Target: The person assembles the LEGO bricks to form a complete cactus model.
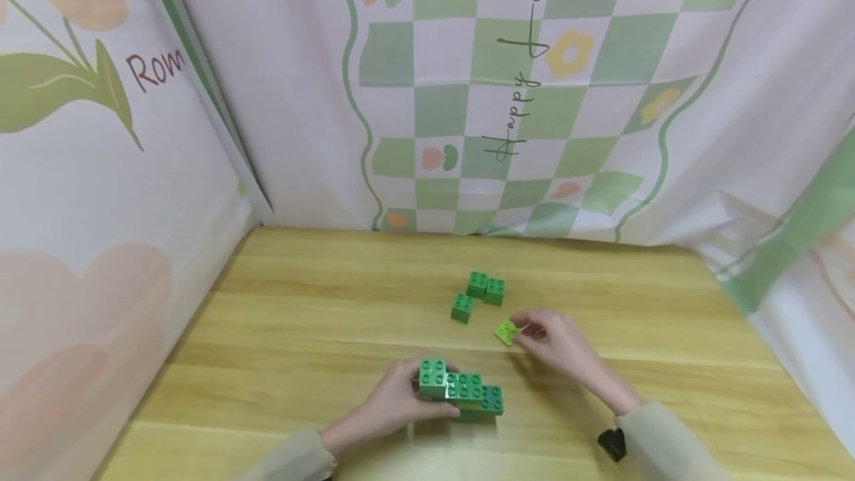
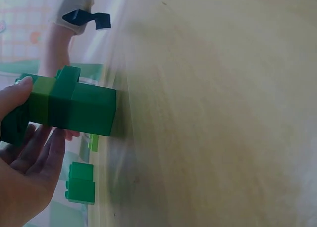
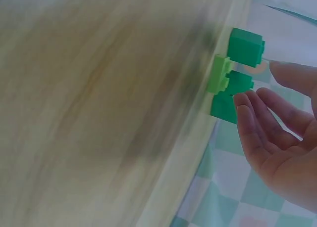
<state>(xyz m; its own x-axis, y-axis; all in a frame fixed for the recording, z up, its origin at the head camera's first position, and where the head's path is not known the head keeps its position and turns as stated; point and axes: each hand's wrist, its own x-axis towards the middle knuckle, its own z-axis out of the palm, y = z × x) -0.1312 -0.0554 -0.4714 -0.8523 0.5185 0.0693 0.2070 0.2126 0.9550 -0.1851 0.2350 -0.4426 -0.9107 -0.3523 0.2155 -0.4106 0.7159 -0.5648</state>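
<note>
My left hand grips a joined stack of green toy bricks between thumb and fingers, near the front of the table. In the left wrist view the stack shows a lighter green layer between darker green bricks. My right hand is beside a thin light green brick that lies studs up on the table. From the right wrist, its thumb and fingers are spread apart, and the light green brick sits a little beyond the fingertips with nothing pinched.
Just behind the light green brick are three loose green bricks, two of them side by side. They rest on a wooden table. Patterned cloth hangs along the back edge, with more cloth at the left and right sides.
</note>
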